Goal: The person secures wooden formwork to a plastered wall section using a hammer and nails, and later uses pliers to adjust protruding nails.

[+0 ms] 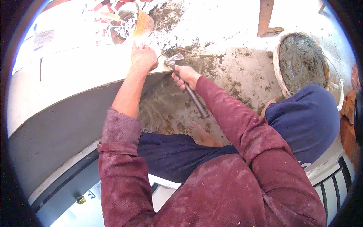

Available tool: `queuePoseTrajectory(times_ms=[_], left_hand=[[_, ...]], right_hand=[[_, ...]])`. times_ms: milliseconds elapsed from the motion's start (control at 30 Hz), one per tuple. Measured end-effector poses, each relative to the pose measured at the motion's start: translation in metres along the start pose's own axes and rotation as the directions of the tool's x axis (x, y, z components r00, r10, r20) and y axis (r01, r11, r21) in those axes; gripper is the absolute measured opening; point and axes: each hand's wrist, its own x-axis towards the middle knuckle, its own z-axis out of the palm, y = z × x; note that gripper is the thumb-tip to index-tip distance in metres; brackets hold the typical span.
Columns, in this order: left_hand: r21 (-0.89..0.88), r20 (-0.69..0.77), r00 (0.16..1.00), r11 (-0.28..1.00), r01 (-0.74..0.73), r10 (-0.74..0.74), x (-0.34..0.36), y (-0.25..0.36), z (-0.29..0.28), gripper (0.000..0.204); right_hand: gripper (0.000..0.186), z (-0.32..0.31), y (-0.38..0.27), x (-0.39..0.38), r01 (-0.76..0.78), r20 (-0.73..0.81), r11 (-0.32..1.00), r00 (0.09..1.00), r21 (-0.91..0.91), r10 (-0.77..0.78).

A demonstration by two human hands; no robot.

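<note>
My right hand point(186, 77) is wrapped round a hammer point(194, 99), gripping it close below the head. The metal head points up and away, beside the end of a long pale board point(75, 81), and the dark handle slants down to the right. At the same end of the board my left hand point(145, 58) is closed, its fingers resting on the top. A thin dark nail-like rod point(162, 53) sticks out beside its knuckles. Its fingers hide the rod's other end, and glare washes out the board's top.
A bucket of wet mortar point(302, 60) stands at the right by my knee. An orange-tan bucket point(144, 24) lies tilted at the far left near broken bricks. Bricks point(348, 109) are stacked at the right edge. A wooden post point(265, 17) rises at the back. Mortar splashes cover the floor point(242, 72).
</note>
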Motion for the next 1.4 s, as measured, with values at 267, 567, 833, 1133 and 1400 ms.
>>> queuePoseTrajectory(times_ms=[267, 567, 833, 1133, 1400], left_hand=[[-0.018, 0.012, 1.000, 1.000, 0.022, -0.021, -0.013, 0.011, -0.002, 0.050], [0.039, -0.327, 0.945, 0.999, -0.020, 0.032, -0.019, 0.013, 0.014, 0.031], [-0.009, -0.246, 0.969, 1.000, -0.024, 0.021, -0.024, 0.012, 0.008, 0.031], [-0.019, -0.052, 0.999, 1.000, -0.011, 0.010, -0.023, 0.013, -0.006, 0.039], [-0.019, -0.220, 0.975, 0.999, -0.033, 0.028, -0.023, 0.012, 0.000, 0.031]], right_hand=[[0.027, -0.010, -0.019, -0.031, 0.187, -0.192, 0.977, 0.967, 0.105, -0.164], [0.018, -0.006, -0.016, -0.018, 0.212, -0.310, 0.976, 0.926, -0.041, -0.214], [0.021, -0.009, -0.011, -0.011, 0.201, -0.127, 0.974, 0.969, -0.105, -0.213], [0.023, -0.017, -0.006, -0.009, 0.177, -0.125, 0.937, 0.967, -0.302, -0.223], [0.021, -0.011, -0.008, -0.006, 0.302, -0.329, 0.921, 0.868, -0.246, -0.373]])
